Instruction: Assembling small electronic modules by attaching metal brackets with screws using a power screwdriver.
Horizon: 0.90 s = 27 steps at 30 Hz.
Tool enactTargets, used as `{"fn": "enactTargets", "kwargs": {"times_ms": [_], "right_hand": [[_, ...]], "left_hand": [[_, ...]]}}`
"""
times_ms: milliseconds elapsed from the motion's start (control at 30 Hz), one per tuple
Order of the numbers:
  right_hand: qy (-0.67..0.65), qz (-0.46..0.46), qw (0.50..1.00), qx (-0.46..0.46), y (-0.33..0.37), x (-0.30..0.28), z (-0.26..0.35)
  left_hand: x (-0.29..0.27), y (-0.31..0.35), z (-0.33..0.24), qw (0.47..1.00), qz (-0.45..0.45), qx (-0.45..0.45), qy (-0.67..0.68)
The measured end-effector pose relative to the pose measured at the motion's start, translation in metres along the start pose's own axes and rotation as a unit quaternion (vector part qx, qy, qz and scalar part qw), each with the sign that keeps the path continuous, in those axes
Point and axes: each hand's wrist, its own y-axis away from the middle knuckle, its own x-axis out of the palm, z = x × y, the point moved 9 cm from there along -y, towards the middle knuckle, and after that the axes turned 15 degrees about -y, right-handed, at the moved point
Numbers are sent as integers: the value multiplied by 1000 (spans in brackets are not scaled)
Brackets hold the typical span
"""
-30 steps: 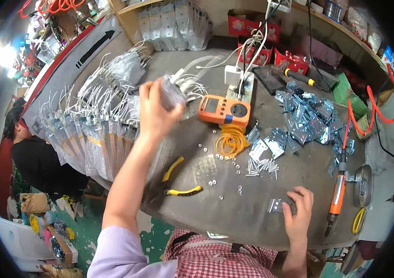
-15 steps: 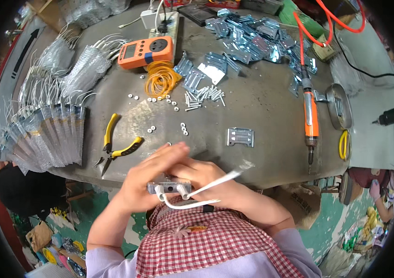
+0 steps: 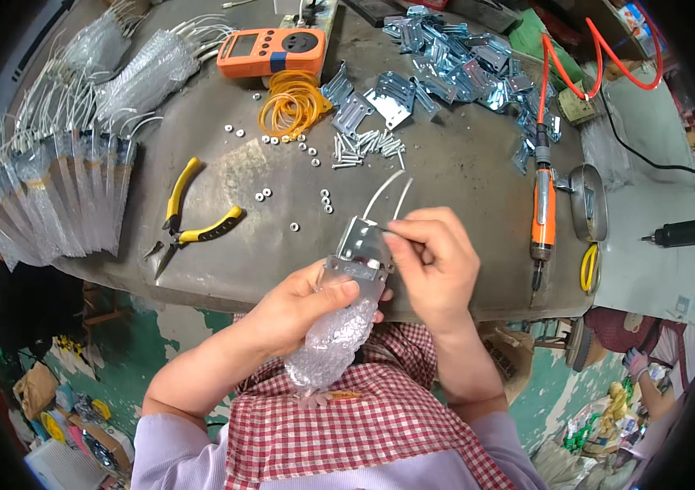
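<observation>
My left hand (image 3: 294, 300) is wrapped round a slim part in bubble wrap (image 3: 333, 343), held tilted over the table's front edge and my checked apron. A shiny metal bracket (image 3: 356, 242) sits against the far end of this part, where two white wires (image 3: 378, 196) stick out. With thumb and fingers pinched, my right hand (image 3: 439, 265) grips the bracket's right edge, close to one wire. Small white spacers (image 3: 326, 202) and a heap of screws (image 3: 372, 145) lie beyond my hands. Yellow-handled pliers (image 3: 215, 225) rest opened out to the left.
More wrapped parts with wires (image 3: 70, 204) fan out at the left. An orange meter (image 3: 272, 52), orange rubber bands (image 3: 292, 104) and piled brackets (image 3: 486, 69) are at the back. An orange electric screwdriver (image 3: 543, 208) and a metal dish (image 3: 590, 204) lie right. Another person's hand (image 3: 635, 362) shows far right.
The lone bracket has left the tabletop and is now at the part's end. My hands have separated, and the part has turned so its wires point away from me.
</observation>
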Motion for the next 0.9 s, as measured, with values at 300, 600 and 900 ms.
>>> {"fn": "enactTargets", "kwargs": {"times_ms": [300,600,900], "right_hand": [[28,41,999,-20,-8,18,3],[29,67,997,-31,-14,31,8],[-24,156,987,-42,-13,54,10]], "left_hand": [[-12,9,-6,1000,-22,19,-10],[-22,14,-13,995,-36,63,-72],[-37,19,-13,997,-52,42,-35]]}}
